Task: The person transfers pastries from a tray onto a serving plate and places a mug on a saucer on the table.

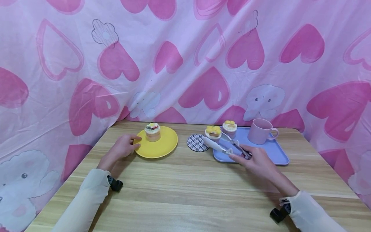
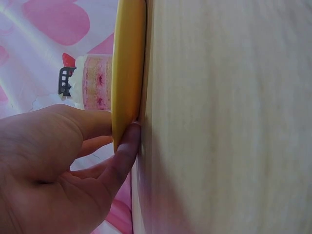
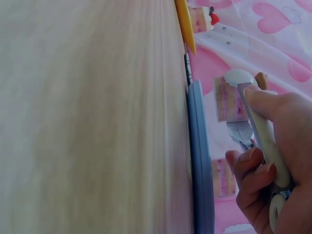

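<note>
Right hand [image 1: 259, 161]: positioned right of centre in the head view, holding the tongs [image 1: 214, 145] with fingers and thumb closed on the arms. The tongs gripped the held cake [image 1: 213, 132] at its side; the far tip was largely hidden. In the right wrist view the held cake hung just clear of the tray [image 1: 276, 154], level and upright.

Left hand [image 1: 125, 147]: positioned left of centre, pinching the left rim of the plate [image 1: 162, 149]. The plate rested on the desk [image 1: 174, 199] and carried the plate cake [image 1: 152, 132] near its upper edge.

Adjacent items: the coaster [image 1: 197, 142] lay at the centre of the frame, between plate and tray. The tray, right of centre, bore the tray cake [image 1: 230, 129] at its upper left and the mug [image 1: 258, 132] at its upper middle.

Handling: the held cake appeared light, with layered sides judged soft or thinly walled and a fragile yellow topping. Excess pressure would probably have dented it; too little would have allowed slip at the smooth tips. The suitable grip was low on the sides, beneath the topping. The plate appeared stiff and light, and was best held at the rim.
</note>
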Demonstrator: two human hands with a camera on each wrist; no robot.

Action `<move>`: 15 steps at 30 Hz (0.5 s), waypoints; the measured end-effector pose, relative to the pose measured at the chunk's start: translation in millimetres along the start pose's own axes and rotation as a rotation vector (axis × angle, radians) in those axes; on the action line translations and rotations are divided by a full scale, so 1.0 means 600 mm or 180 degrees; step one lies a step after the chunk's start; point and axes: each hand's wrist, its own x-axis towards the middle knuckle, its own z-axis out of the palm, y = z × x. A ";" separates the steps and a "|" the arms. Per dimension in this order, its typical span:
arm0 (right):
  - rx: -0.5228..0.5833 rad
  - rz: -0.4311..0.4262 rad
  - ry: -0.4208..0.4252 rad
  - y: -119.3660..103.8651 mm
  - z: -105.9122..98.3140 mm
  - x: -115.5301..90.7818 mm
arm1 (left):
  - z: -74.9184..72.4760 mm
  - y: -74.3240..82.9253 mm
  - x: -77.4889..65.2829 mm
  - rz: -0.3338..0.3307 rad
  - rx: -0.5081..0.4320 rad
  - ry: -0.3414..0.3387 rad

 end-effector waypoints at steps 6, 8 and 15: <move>0.0011 -0.0042 -0.0002 -0.008 0.005 0.006 | 0.000 0.000 0.001 0.0000 0.0010 -0.0005; 0.0015 -0.0067 0.0013 -0.011 0.008 0.009 | 0.000 0.001 0.001 -0.0004 0.0007 -0.0004; 0.0012 -0.0174 0.0027 -0.017 0.018 0.017 | -0.001 0.002 0.000 -0.0058 0.0001 -0.0044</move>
